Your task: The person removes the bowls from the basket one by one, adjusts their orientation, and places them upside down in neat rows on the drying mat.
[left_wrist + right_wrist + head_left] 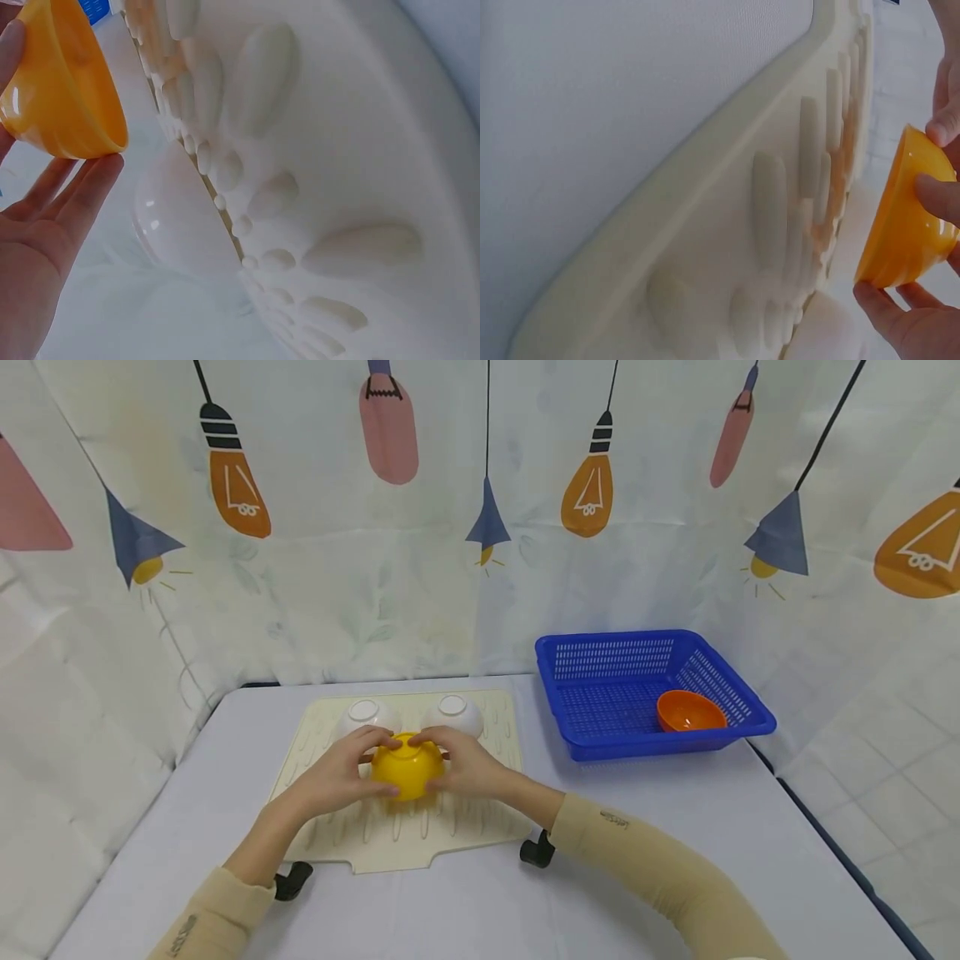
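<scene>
Both hands hold a yellow bowl (pixel 407 770) upside down, close over a cream draining board (pixel 390 850). My left hand (pixel 345 774) grips its left side, with fingertips at the rim of the yellow bowl (pixel 64 82) in the left wrist view. On the opposite side my right hand (pixel 471 766) grips it; in the right wrist view the thumb presses the outer wall of the bowl (pixel 904 225). Just behind, two white bowls, one at left (pixel 364 713) and one at right (pixel 453 713), stand upside down on the board, partly hidden by the hands and yellow bowl.
A blue plastic basket (pixel 600 749) stands at the back right of the white-covered table (pixel 637 827). Inside it an orange bowl (pixel 690 712) sits toward the right. A patterned curtain (pixel 427 585) hangs behind the table.
</scene>
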A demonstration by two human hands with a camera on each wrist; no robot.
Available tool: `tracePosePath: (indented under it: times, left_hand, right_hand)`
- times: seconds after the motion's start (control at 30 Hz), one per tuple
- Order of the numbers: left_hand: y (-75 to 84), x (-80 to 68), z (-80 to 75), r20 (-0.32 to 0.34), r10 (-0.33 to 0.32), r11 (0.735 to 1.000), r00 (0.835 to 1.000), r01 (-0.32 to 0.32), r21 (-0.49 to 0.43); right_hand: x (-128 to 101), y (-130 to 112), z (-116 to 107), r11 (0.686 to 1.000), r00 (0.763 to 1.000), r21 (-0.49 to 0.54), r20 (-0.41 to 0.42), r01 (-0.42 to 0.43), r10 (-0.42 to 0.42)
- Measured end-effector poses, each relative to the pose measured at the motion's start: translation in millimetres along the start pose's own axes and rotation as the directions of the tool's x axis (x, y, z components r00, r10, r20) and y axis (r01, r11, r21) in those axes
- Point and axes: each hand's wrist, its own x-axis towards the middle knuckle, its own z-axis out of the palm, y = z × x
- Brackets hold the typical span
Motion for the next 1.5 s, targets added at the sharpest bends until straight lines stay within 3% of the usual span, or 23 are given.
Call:
tracePosePath:
  times: [0.5,0.77,1.0,1.5]
  left_hand:
    - [-16.2,-17.8,-15.2,0.023,-0.012,1.000,1.000,0.012,0.025]
    - [-24.5,-29.2,-24.1,0.033,-0.013,1.000,0.999,0.013,-0.018]
    - [-32.5,-36.3,-32.0,0.044,-0.056,0.998,0.997,0.057,-0.011]
    - [-44.0,-45.5,-37.7,0.044,-0.022,0.999,0.999,0.023,-0.031]
  right_hand:
    - [17,-9,26,0.988,1.000,-0.156,0.005,0.008,-0.007]
    - [23,-20,40,0.992,0.999,-0.119,0.022,-0.030,0.033]
    - [31,-27,52,0.993,0.999,-0.112,0.022,-0.035,0.038]
    - [43,-28,70,0.988,0.998,-0.146,0.018,-0.054,0.057]
